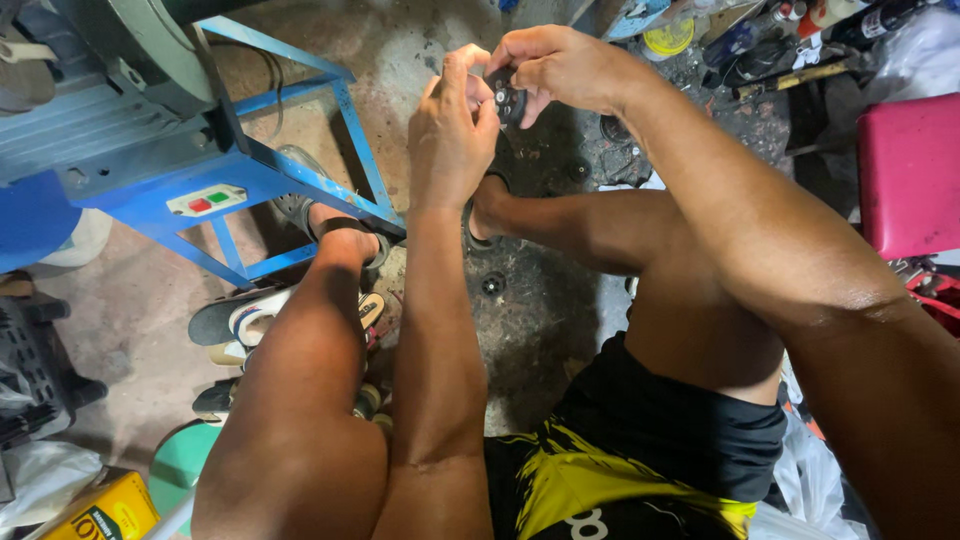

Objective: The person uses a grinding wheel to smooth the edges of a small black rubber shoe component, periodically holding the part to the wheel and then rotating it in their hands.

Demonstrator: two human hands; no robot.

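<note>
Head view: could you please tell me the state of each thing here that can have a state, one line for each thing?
left hand: raised, fingers closed on the small black round part.
right hand: raised, pinching the same part from the other side.
small black round part: held in the air between both hands, mostly hidden.
blue metal stand: upright on the floor.
red and green switch: setting cannot be told.
pink stool: upright, unoccupied.
</note>
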